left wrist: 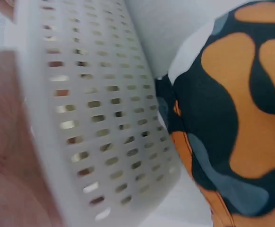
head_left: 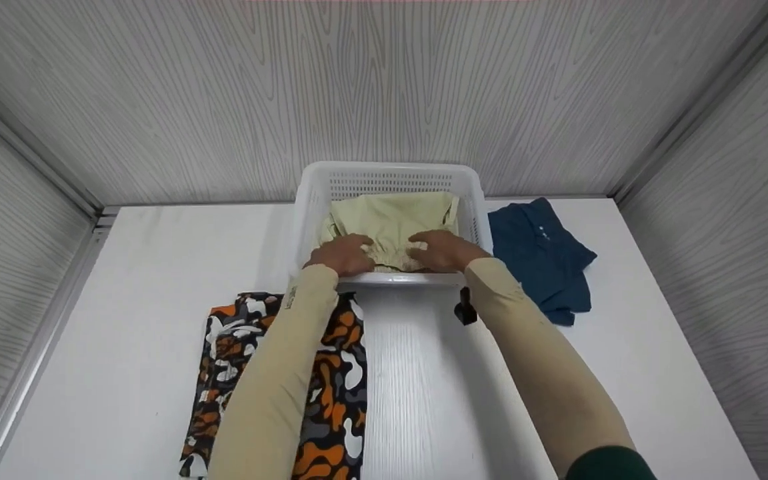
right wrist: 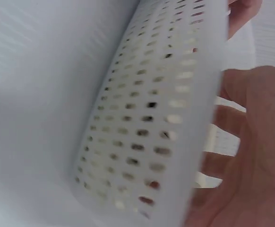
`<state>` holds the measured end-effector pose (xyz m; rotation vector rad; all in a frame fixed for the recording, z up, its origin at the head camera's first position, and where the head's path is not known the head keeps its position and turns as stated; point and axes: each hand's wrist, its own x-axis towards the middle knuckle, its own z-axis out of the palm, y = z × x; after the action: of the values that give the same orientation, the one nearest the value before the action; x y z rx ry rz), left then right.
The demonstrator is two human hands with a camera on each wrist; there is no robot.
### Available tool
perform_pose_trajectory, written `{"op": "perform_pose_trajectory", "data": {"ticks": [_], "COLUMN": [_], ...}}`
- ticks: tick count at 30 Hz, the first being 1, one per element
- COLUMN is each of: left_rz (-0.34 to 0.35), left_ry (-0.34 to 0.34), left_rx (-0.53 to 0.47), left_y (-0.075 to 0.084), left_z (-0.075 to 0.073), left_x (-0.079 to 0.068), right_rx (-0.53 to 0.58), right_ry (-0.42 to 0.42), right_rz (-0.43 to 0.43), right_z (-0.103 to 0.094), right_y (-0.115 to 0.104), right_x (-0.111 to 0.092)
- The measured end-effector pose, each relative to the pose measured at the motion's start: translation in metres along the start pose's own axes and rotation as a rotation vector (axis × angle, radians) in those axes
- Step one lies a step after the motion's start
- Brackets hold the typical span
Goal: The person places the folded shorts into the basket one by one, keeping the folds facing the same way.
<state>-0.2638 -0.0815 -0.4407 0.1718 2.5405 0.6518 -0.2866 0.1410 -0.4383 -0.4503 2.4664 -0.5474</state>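
A folded pale yellow garment with a gathered, elastic-looking edge lies inside a white perforated plastic basket. Both hands reach over the basket's near wall. My left hand rests on the garment's near left part, my right hand on its near right part. Their fingers point inward, with a stretch of gathered cloth between them. In the right wrist view the fingers of the right hand are spread and loosely extended behind the basket wall; their tips are hidden. Only a blurred palm of the left hand shows in its wrist view.
A folded garment in black, orange, white and grey lies on the white table, partly under the left forearm. Right of the basket lies a folded dark blue garment. Grey wood-grain panels enclose the table's back and sides.
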Motion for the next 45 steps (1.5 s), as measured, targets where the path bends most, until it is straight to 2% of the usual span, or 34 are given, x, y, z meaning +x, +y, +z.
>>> {"op": "perform_pose_trajectory", "data": {"ticks": [1, 3, 4, 6, 8, 11, 15, 18, 22, 24, 26, 29, 33, 45], "left_rz": [0.015, 0.086, 0.135, 0.229, 0.305, 0.393, 0.485, 0.511, 0.444, 0.406, 0.383, 0.367, 0.338, 0.303], "left_ry": [0.053, 0.176, 0.258, 0.394, 0.462, 0.502, 0.504, 0.418, 0.223, 0.166, 0.146, 0.155, 0.188, 0.270], "left_rx": [-0.014, -0.034, -0.045, -0.055, -0.052, -0.029, -0.003, 0.007, -0.003, -0.002, 0.002, 0.022, 0.067, 0.205], "left_y": [0.010, 0.008, 0.005, -0.007, -0.016, -0.029, -0.050, -0.070, -0.091, -0.097, -0.101, -0.098, -0.086, -0.037], "left_z": [-0.010, -0.013, -0.009, 0.003, 0.012, 0.028, 0.058, 0.084, 0.116, 0.129, 0.139, 0.147, 0.153, 0.176], "left_x": [-0.022, -0.041, -0.047, -0.049, -0.057, -0.079, -0.114, -0.129, -0.143, -0.145, -0.146, -0.144, -0.141, -0.124], "right_rx": [0.006, 0.014, 0.024, 0.045, 0.066, 0.085, 0.041, -0.013, -0.051, -0.050, -0.020, 0.065, 0.187, 0.388], "right_ry": [0.048, 0.140, 0.181, 0.250, 0.304, 0.377, 0.499, 0.621, 0.756, 0.790, 0.808, 0.804, 0.739, 0.546], "right_rz": [-0.028, -0.093, -0.123, -0.165, -0.188, -0.202, -0.254, -0.304, -0.372, -0.389, -0.387, -0.362, -0.341, -0.235], "right_z": [-0.002, -0.007, -0.009, -0.011, -0.008, 0.005, 0.032, 0.058, 0.096, 0.114, 0.128, 0.142, 0.154, 0.162], "right_y": [0.000, 0.001, 0.001, 0.005, 0.012, 0.025, 0.040, 0.054, 0.068, 0.071, 0.073, 0.074, 0.073, 0.064], "right_x": [-0.005, -0.016, -0.022, -0.036, -0.049, -0.071, -0.096, -0.102, -0.109, -0.112, -0.115, -0.118, -0.118, -0.122]}}
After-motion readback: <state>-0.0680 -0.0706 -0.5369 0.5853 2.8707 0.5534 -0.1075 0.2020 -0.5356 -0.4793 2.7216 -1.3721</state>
